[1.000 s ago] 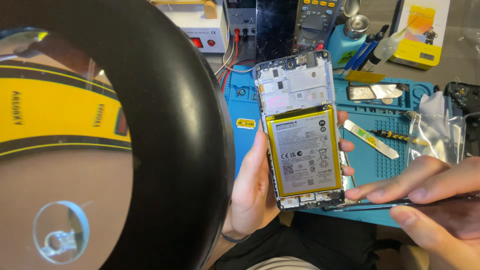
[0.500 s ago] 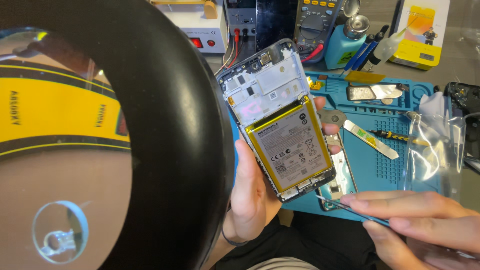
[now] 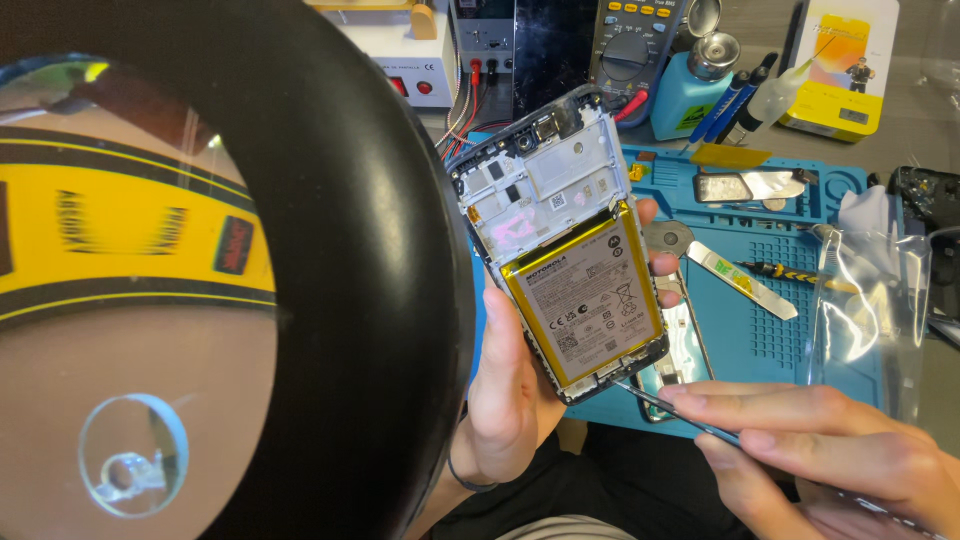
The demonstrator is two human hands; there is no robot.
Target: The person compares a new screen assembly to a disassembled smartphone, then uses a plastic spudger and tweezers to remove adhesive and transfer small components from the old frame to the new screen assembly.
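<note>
While the left hand (image 3: 510, 390) tilts the opened phone (image 3: 565, 270), thin metal tweezers (image 3: 672, 408) touch its lower edge.

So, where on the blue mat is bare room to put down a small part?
The blue mat has a bare gridded patch between the white strip and the plastic bag. Its back edge is crowded with bottles and tools; the phone in the left hand and the right hand cover the near side.

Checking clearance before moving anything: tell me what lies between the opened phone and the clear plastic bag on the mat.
In the head view, between the opened phone and the clear plastic bag lie a white pry strip and a small screwdriver on the blue mat.
</note>
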